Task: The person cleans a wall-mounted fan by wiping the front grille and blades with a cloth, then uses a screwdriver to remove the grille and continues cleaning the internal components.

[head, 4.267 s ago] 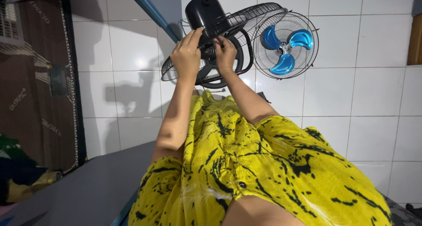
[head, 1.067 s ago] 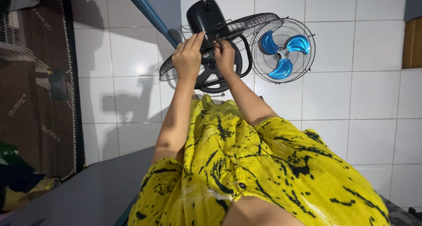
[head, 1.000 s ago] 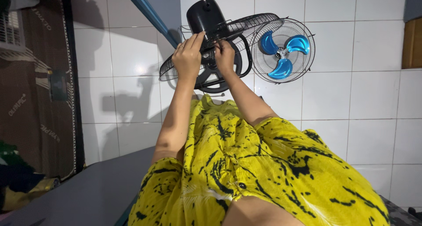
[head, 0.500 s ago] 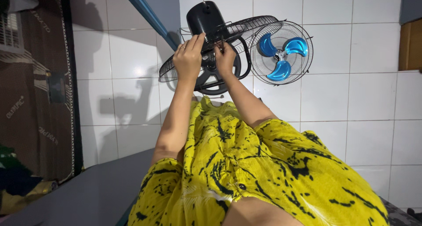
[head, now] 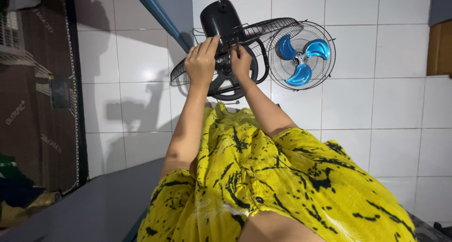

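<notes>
A black fan motor housing (head: 220, 17) with its rear wire grille (head: 254, 32) stands on the white tiled floor in front of my lap. My left hand (head: 201, 62) grips the grille's rim just below the housing, fingers curled over the wires. My right hand (head: 241, 60) pinches something small at the grille beside the motor; what it holds is hidden. Behind my hands lies the fan's round black base (head: 231, 82). To the right lies the front grille (head: 301, 56) with the blue three-blade propeller (head: 301, 53) resting on it.
My yellow dress with black marks (head: 273, 176) covers my lap. A blue pole (head: 162, 17) slants across the upper left. A dark patterned mat (head: 40, 96) lies along the left, a grey board (head: 99, 204) at lower left, a brown box edge (head: 440, 46) at right.
Almost nothing has moved; both hands stay at the grille by the motor, with small finger shifts and a slight drift of the view.
</notes>
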